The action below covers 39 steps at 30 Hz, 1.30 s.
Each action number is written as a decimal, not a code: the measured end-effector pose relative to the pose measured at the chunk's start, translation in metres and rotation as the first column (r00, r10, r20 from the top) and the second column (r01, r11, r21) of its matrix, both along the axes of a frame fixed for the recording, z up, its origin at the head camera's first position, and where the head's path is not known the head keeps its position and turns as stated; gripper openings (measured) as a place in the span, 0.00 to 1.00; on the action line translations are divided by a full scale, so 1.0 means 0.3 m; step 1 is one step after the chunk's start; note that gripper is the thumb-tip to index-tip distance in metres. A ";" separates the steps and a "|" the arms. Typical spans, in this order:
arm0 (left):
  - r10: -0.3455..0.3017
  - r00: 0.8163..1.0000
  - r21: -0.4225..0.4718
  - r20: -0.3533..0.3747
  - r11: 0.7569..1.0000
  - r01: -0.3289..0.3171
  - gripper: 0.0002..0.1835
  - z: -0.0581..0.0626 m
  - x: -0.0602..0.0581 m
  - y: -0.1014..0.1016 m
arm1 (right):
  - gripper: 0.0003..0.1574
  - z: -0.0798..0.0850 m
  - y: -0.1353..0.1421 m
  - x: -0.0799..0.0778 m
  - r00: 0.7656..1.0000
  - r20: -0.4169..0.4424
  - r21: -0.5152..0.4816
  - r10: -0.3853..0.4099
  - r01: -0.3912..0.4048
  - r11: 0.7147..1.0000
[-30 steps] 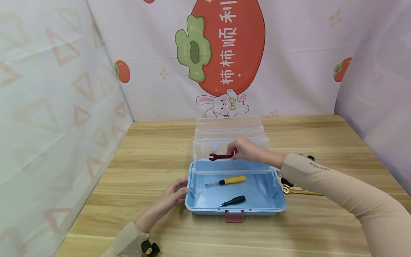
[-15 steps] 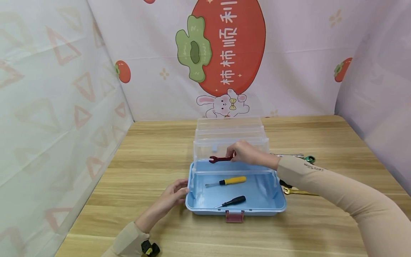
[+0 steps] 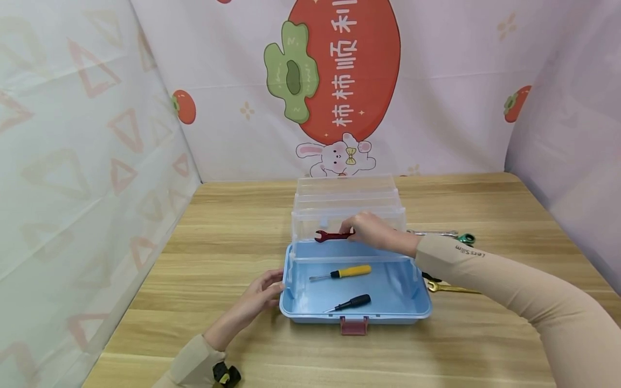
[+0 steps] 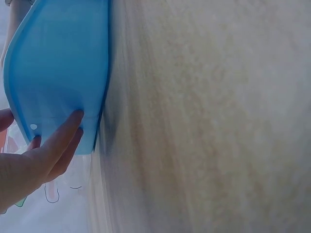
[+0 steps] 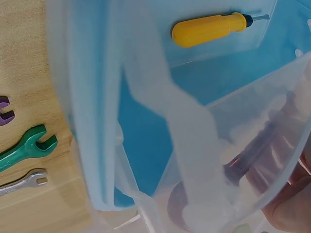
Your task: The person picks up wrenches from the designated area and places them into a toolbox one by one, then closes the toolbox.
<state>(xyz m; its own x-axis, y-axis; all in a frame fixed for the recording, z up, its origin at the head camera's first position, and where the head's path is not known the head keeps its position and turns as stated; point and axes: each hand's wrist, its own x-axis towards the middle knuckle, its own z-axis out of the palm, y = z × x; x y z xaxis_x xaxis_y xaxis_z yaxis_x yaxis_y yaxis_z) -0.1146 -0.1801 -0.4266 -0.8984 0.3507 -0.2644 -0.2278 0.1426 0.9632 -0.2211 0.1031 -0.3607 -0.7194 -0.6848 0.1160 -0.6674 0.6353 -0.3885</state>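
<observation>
A light blue toolbox (image 3: 356, 319) stands on the wooden table with its translucent upper trays (image 3: 346, 202) raised at the back. Over the lower tray, my right hand (image 3: 371, 231) pinches a dark red open-end wrench (image 3: 327, 236) by one end. The wrench lies about level, its jaw end pointing left; the right wrist view shows it blurred through the clear plastic. My left hand (image 3: 264, 291) rests against the box's left side, straight fingers (image 4: 63, 138) on the outer wall. Inside the box lie a yellow-handled screwdriver (image 3: 354, 271) and a black-handled screwdriver (image 3: 356, 301).
Right of the box lie a gold wrench (image 3: 451, 288), a green wrench (image 5: 29, 148), a silver wrench (image 5: 24, 182) and a purple wrench end (image 5: 5, 111). My right sleeve partly hides that group. A printed cloth (image 3: 436, 108) hangs behind the table.
My right forearm has shifted slightly left, uncovering more of the green and silver wrenches. The red wrench has barely moved. My left hand stays at the box side.
</observation>
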 end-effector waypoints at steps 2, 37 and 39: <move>0.000 1.000 -0.003 0.000 1.000 0.000 0.30 0.001 -0.001 0.001 | 0.13 -0.005 0.001 0.001 1.000 -0.020 0.003 -0.004 0.004 1.000; 0.009 1.000 -0.008 0.007 1.000 -0.009 0.29 0.005 0.007 0.004 | 0.17 -0.052 0.018 0.017 0.985 -0.159 0.006 0.071 -0.071 0.997; 0.012 1.000 -0.011 0.010 1.000 -0.012 0.29 0.005 0.007 0.005 | 0.17 -0.052 0.019 0.017 0.985 -0.160 0.004 0.063 -0.064 0.998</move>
